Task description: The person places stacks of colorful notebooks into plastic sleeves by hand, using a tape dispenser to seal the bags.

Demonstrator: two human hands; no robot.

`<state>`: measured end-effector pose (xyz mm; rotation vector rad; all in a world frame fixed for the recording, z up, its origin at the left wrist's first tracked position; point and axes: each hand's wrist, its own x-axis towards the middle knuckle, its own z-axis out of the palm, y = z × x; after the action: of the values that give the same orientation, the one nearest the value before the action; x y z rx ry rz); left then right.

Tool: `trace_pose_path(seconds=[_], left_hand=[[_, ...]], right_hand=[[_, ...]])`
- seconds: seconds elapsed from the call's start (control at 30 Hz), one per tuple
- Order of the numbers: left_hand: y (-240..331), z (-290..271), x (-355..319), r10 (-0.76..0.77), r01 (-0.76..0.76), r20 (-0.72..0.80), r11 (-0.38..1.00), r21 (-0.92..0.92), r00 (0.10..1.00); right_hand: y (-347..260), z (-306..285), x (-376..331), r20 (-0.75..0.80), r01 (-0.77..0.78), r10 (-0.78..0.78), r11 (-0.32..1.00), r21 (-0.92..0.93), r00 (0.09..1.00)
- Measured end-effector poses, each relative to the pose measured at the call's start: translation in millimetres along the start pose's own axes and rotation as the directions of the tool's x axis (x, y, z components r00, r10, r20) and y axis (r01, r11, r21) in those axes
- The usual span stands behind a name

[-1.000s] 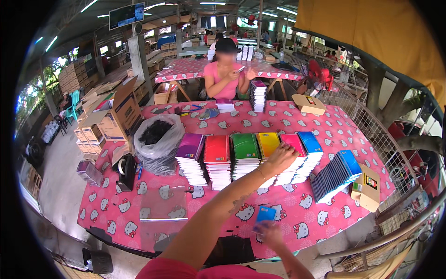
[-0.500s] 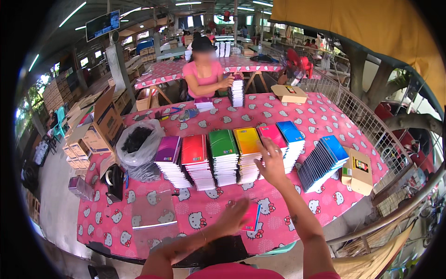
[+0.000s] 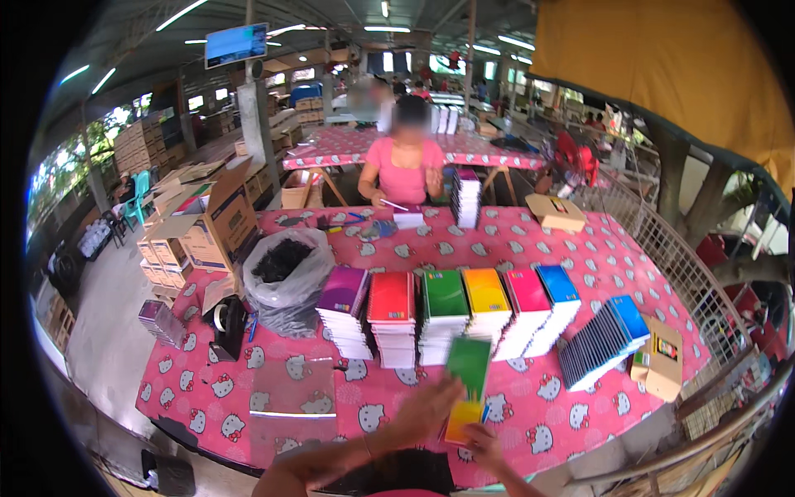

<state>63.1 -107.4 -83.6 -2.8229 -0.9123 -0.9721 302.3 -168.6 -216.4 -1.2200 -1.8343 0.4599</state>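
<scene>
A green notebook (image 3: 469, 364), smeared by motion, is tilted over a yellow notebook (image 3: 463, 422) above the near part of the table. My left hand (image 3: 426, 410) grips the green one at its lower left edge. At the yellow one's lower right corner, my right hand (image 3: 483, 444) is closed on it. Blue and pink edges peek out around the yellow cover. Just beyond stand stacks of spiral notebooks: purple (image 3: 344, 290), red (image 3: 391, 298), green (image 3: 445, 294), yellow (image 3: 486, 291), pink (image 3: 527, 291) and blue (image 3: 557, 284).
A leaning blue notebook stack (image 3: 609, 335) and an open carton (image 3: 660, 364) are at right. To the left are a plastic bag (image 3: 286, 286) of black material, a tape dispenser (image 3: 226, 329) and a clear plastic sheet (image 3: 292, 398). Across the table a co-worker (image 3: 404, 161) handles notebooks.
My right hand has come back from the yellow stack toward my left hand. A green and a yellow notebook are now in my hands. The head view has shifted, moving the scene rightward and down.
</scene>
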Motion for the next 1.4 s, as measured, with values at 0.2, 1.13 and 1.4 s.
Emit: trace_pose_path(seconds=[0.2,1.13,1.4], left_hand=[[45.0,93.8,-84.2,-0.204,0.214,0.142,0.975,-0.061,0.969],[34.4,36.4,-22.4,-0.193,0.199,0.098,0.978,-0.054,0.976],[-94.5,24.2,162.1,-0.092,0.106,-0.064,0.958,0.265,0.994]], right_hand=[[-79.5,-41.0,127.0,-0.364,0.044,-0.034,0.999,0.02,0.931],[-41.2,-54.4,123.5,-0.455,-0.046,-0.019,0.99,-0.13,0.89],[-14.5,-128.4,231.9,-0.254,0.087,-0.323,0.755,-0.65,0.912]])
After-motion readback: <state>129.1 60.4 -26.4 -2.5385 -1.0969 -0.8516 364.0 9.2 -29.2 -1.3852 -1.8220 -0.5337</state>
